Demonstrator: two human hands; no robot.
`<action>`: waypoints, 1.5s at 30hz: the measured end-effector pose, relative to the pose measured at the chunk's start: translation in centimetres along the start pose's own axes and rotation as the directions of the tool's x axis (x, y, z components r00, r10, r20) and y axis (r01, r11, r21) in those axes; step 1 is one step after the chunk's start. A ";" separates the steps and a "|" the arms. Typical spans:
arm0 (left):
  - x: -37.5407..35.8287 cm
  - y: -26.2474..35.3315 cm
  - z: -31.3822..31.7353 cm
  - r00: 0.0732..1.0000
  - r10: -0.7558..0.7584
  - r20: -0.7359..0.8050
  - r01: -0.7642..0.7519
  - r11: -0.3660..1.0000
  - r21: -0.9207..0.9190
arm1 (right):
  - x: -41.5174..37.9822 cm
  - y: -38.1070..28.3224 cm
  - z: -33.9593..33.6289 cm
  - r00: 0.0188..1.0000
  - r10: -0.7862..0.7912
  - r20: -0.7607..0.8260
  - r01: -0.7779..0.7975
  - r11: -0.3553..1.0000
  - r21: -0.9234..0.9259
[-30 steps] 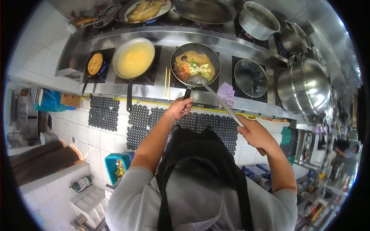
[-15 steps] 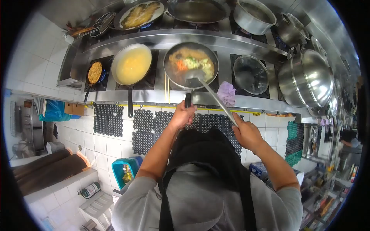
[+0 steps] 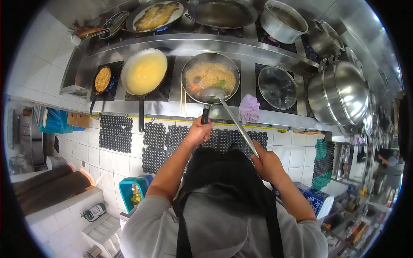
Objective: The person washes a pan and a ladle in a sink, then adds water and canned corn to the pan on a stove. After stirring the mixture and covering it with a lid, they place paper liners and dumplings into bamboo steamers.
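Note:
My left hand (image 3: 200, 130) is closed around the black handle (image 3: 205, 115) of a frying pan (image 3: 186, 65) on the front row of burners. Noodles (image 3: 211, 74) fill most of this pan, with bits of green vegetable (image 3: 222, 84) and orange strips (image 3: 195, 86) at the near side. My right hand (image 3: 270, 164) grips a long metal ladle (image 3: 239, 124); its bowl rests among the food at the pan's near edge. Beside the pan, a pair of chopsticks (image 3: 183, 101) lies on the left and a crumpled lilac cloth (image 3: 249, 108) on the right.
To the left stand a pan of yellow liquid (image 3: 144, 73) and a small pan with a browned round (image 3: 103, 80). A glass lid (image 3: 277, 87) and a large steel bowl (image 3: 344, 90) are at right. Behind are a pan of fish (image 3: 157, 16) and a pot (image 3: 284, 21).
The noodles now lie on top, covering most of the vegetables that showed before. My right hand and the ladle have shifted slightly left and nearer to me. Both grips are unchanged.

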State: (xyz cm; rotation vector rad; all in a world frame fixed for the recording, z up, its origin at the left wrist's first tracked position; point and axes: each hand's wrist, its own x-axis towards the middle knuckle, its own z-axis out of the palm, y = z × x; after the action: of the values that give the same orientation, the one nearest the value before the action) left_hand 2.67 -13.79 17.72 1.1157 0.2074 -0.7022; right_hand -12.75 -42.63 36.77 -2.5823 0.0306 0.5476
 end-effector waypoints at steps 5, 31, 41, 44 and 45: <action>1.6 -2.3 0.1 1.000 0.014 -0.005 -0.014 1.000 0.002 | 3.0 0.6 0.5 0.989 -0.016 -0.145 0.060 0.951 0.304; 1.5 2.6 -3.3 0.992 -0.123 0.022 0.121 0.991 0.063 | 11.5 2.3 -2.0 0.985 -0.140 -0.098 0.124 0.980 -0.156; 2.0 3.7 -5.3 0.977 -0.176 0.122 0.178 0.984 -0.002 | 15.3 6.6 -1.8 0.937 -0.332 -0.104 0.258 0.862 -0.436; 2.2 2.6 -5.3 0.973 -0.170 0.155 0.176 0.984 -0.030 | 12.8 7.1 -6.6 0.965 -0.246 -0.088 0.174 0.856 -0.488; 2.2 2.3 -5.2 0.973 -0.173 0.156 0.179 0.984 -0.021 | 13.1 7.7 -5.8 0.966 -0.247 -0.081 0.177 0.852 -0.493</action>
State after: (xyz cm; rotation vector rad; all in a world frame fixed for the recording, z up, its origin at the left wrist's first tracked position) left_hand 6.74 -9.57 16.01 1.0126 0.1883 -0.9354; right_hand 0.55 -51.06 32.74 -3.0530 -0.3904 0.3138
